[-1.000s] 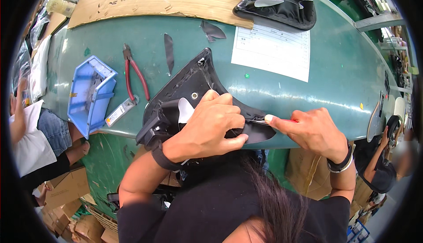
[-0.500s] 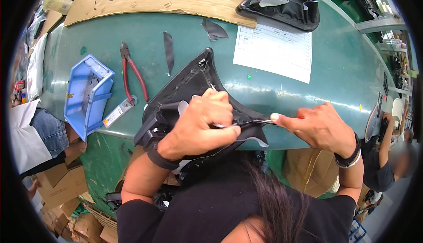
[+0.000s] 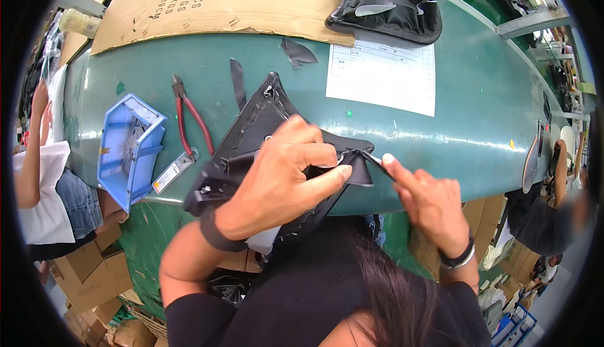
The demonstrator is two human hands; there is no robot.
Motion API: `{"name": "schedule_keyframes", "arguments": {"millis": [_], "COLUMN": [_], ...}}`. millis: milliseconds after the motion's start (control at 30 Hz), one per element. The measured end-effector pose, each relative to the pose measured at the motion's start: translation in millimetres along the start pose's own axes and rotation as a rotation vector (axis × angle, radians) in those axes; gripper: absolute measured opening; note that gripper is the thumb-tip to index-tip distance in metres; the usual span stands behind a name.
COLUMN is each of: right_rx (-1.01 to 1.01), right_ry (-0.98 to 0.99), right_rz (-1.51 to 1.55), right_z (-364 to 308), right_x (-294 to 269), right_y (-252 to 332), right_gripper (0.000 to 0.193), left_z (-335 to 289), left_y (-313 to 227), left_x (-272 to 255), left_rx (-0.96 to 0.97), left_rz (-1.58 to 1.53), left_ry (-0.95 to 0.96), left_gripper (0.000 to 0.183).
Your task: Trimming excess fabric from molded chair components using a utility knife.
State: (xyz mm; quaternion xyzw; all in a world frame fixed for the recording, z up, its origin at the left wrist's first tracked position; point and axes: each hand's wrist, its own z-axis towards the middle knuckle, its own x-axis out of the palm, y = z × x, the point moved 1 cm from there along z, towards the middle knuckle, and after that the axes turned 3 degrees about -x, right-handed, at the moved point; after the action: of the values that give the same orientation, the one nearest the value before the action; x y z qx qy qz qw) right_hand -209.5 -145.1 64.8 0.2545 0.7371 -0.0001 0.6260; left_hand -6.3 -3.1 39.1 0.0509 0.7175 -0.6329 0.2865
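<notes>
A black upholstered part (image 3: 251,123), its cover edge fixed down with small metal fasteners, lies at the table's near edge with a pointed corner away from me. My left hand (image 3: 283,180) is closed over its middle, thumb and forefinger pinching the black cover material. A loose dark flap (image 3: 360,174) hangs at the part's right end. In my right hand (image 3: 431,208) is a slim blade-like tool (image 3: 376,160), its tip against the cover edge beside the flap. Its handle is hidden in my fingers, so I cannot tell its exact kind.
Red-handled cutting pliers (image 3: 200,120), a blue bin (image 3: 150,152) and a small grey-and-orange object (image 3: 168,177) lie left. Beyond are black scraps (image 3: 237,83), a paper sheet (image 3: 384,83), cardboard (image 3: 251,1) and another black part (image 3: 418,16). People (image 3: 41,183) stand at both sides.
My right hand has drawn in toward the left hand and turned, and the tool now points up and leftward. The part's right end is lifted and bunched. My left hand keeps its pinch.
</notes>
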Motion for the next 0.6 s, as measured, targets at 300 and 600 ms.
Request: {"name": "schedule_keyframes", "arguments": {"millis": [300, 600], "right_rx": [-0.069, 0.082], "right_ry": [0.037, -0.077], "right_rz": [-0.007, 0.153], "right_z": [27, 1], "right_x": [-12, 34], "right_y": [-16, 15], "right_gripper": [0.050, 0.064], "left_z": [23, 32], "left_y": [-5, 21], "left_x": [21, 35], "left_rx": [0.068, 0.077], "left_rz": [0.526, 0.132], "left_ry": [-0.100, -0.131], "left_gripper": [0.041, 0.030]}}
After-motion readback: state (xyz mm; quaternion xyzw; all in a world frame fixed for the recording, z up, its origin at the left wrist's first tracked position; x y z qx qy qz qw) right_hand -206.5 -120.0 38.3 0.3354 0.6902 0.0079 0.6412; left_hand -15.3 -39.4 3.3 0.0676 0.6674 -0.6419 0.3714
